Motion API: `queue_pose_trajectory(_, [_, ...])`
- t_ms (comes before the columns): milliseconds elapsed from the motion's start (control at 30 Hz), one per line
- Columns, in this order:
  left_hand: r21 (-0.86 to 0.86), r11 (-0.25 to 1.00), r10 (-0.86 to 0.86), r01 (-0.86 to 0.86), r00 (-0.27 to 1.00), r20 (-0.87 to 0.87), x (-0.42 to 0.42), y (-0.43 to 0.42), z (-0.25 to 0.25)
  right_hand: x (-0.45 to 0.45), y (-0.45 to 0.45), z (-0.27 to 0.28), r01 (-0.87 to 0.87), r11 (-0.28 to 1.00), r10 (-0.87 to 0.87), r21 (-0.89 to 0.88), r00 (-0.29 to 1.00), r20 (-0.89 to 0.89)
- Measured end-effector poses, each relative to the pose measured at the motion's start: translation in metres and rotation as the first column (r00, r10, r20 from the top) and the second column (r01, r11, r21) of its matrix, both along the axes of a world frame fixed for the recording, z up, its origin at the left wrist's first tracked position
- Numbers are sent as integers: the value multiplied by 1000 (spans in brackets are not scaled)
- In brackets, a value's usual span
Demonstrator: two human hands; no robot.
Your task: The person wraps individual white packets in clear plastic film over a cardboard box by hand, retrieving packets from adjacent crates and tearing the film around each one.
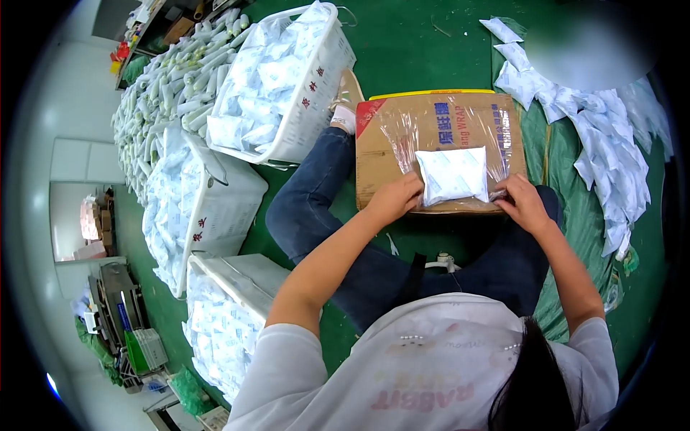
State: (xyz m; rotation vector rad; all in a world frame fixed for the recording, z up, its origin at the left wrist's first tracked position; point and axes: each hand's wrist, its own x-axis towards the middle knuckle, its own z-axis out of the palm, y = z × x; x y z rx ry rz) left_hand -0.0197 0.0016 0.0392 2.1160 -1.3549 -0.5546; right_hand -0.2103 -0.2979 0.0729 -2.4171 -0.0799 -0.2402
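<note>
A white pillow-shaped packet (453, 176) with faint blue print lies on a sheet of clear plastic film (406, 147). Beneath them is a brown cardboard box (377, 172) with blue lettering, set between my legs. My left hand (400, 195) is closed at the packet's lower left corner, its fingertips pinching the film's near edge. At the right, a little apart from the packet, my right hand (523, 202) grips a bunched part of the film. The fingertips are partly hidden.
White baskets (316, 93) of similar packets stand at the left, before a large heap of wrapped, greenish long items (172, 86). More packets (604, 144) are strewn over green sheeting (564, 194) at the right. A blurred patch covers the upper right.
</note>
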Motion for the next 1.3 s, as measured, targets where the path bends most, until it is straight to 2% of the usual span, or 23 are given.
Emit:
queue_pose_trajectory(67, [2, 994, -109, 109, 989, 99, 3, 0, 4, -3, -8, -3, -23, 999, 23, -32, 1000, 16])
queue_pose_trajectory(167, [-200, 929, -231, 312, 909, 345, 1, -1, 32, -9, -15, -5, 4, 1000, -5, 28, 1000, 29])
queue_pose_trajectory(267, [-25, 931, -355, 363, 921, 158, -3, 23, 58, -25, -23, 14, -56, 998, 56, -5, 998, -26])
queue_pose_trajectory(400, [-94, 890, -435, 447, 892, 119, -20, 58, 88, -66, -21, 38, -204, 979, 203, -8, 978, -49])
queue_pose_trajectory(467, [-133, 913, -366, 385, 919, 147, -42, 65, 106, -80, -16, 60, -242, 969, 246, 55, 966, -80])
queue_pose_trajectory(500, [-182, 905, -345, 385, 914, 214, -49, 61, 111, -79, -11, 75, -213, 960, 235, 182, 965, -114])
queue_pose_trajectory(533, [-283, 886, -285, 367, 913, 293, -53, 47, 114, -68, -6, 77, -227, 952, 248, 208, 965, -81])
queue_pose_trajectory(600, [-246, 927, -171, 284, 902, 397, -51, 8, 121, -39, -3, 85, -252, 933, 267, 257, 963, -26])
queue_pose_trajectory(667, [-454, 891, 133, 26, 940, 314, -31, -46, 99, 9, -8, 54, -74, 905, 160, 418, 971, -175])
queue_pose_trajectory(700, [-342, 904, 241, -256, 967, -88, -13, -72, 84, 39, -17, 23, 74, 819, 71, 569, 971, -229])
queue_pose_trajectory(733, [-119, 879, 366, -462, 813, -453, 10, -94, 64, 70, -26, -11, 217, 687, -4, 694, 956, -294])
queue_pose_trajectory(800, [-128, 899, 271, -420, 761, -590, 76, -120, 2, 119, -49, -59, 330, 631, -138, 702, 938, -317])
queue_pose_trajectory(867, [69, 921, 384, -383, 865, -323, 101, -128, -25, 141, -54, -59, 430, 822, -296, 373, 882, -366])
queue_pose_trajectory(900, [178, 907, 410, -380, 895, -177, 108, -132, -31, 150, -53, -58, 469, 864, -380, 185, 847, -371])
queue_pose_trajectory(1000, [225, 816, 469, -532, 838, 281, 98, -140, 16, 151, -37, -18, 632, 762, -616, -144, 775, 143])
queue_pose_trajectory(1033, [20, 804, 577, -594, 787, 218, 103, -131, 13, 145, -46, -14, 643, 765, -641, 19, 759, 115])
queue_pose_trajectory(1100, [-374, 640, 732, -672, 680, 31, 118, -110, 10, 117, -46, 2, 642, 733, -674, 225, 730, 112])
queue_pose_trajectory(1133, [-327, 698, 675, -637, 737, 5, 106, -100, 22, 99, -41, 5, 631, 704, -691, 325, 714, 111])
queue_pose_trajectory(1167, [-285, 752, 614, -595, 789, -25, 88, -89, 34, 76, -40, -13, 480, 853, -521, 203, 801, 294])
queue_pose_trajectory(1200, [-31, 946, 323, -323, 929, 183, 71, -85, 27, 53, -34, -28, 318, 947, -304, 43, 845, 439])
queue_pose_trajectory(1233, [277, 960, -44, -38, 958, 284, 50, -85, 20, 38, -15, -22, 206, 978, -185, -14, 905, 383])
queue_pose_trajectory(1267, [37, 997, -82, 74, 942, 324, 27, -86, 27, 31, -2, -15, 86, 994, -62, -62, 946, 319])
queue_pose_trajectory(1300, [-199, 961, -105, 190, 921, 374, 10, -89, 36, 31, -2, -14, 177, 978, -129, -114, 930, 344])
